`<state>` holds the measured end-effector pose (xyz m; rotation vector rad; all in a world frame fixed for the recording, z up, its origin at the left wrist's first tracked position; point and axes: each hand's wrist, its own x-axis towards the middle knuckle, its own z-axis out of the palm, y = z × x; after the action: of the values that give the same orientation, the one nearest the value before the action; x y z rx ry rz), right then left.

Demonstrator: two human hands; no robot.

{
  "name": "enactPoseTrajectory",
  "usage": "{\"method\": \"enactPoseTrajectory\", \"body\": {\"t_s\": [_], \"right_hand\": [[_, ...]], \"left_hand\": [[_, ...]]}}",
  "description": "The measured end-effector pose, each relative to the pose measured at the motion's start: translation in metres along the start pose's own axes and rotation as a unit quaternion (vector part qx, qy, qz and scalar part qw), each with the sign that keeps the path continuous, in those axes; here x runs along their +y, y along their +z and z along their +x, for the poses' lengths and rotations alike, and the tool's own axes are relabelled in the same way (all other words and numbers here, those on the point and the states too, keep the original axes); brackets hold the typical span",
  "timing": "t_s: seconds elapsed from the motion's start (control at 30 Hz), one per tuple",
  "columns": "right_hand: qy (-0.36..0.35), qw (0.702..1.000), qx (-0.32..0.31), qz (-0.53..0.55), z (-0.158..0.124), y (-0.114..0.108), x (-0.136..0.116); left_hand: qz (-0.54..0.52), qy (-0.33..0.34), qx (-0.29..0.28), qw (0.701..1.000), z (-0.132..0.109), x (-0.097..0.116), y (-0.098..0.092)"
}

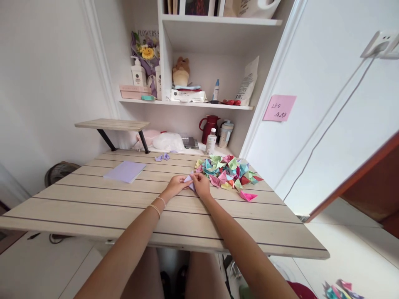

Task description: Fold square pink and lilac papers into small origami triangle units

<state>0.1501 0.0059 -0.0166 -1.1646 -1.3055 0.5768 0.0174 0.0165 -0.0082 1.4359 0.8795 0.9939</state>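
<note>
Both hands meet over the middle of the table, fingers closed on one small folded piece of purple paper (192,186). My left hand (176,185) grips its left side, and my right hand (201,184) pinches its upper right part. Fingers cover much of the paper, so its exact fold is hard to make out. Just beyond my right hand lies a heap of colourful folded paper boats (222,170). A bright pink paper boat (248,196) sits apart in front of the heap. To the left rests a stack of purple paper sheets (125,171).
Two small purple folded pieces (162,157) lie near the table's back. A clear bottle (211,142), a red jug (209,128) and a tumbler (226,133) stand behind the heap. A small raised shelf (112,124) is at back left. More folded papers (341,289) lie low at right.
</note>
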Motion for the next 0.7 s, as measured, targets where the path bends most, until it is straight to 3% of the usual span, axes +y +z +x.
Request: {"method": "enactPoseTrajectory", "body": {"t_s": [0.43,0.7], "right_hand": [[-0.020,0.997,0.029,-0.067,-0.002,0.004,-0.005],[-0.012,0.999,0.029,-0.037,-0.004,0.001,-0.006]], "left_hand": [[0.002,0.004,-0.027,1.000,-0.006,-0.001,-0.005],[-0.026,0.005,-0.038,0.999,-0.011,0.003,-0.006]]}}
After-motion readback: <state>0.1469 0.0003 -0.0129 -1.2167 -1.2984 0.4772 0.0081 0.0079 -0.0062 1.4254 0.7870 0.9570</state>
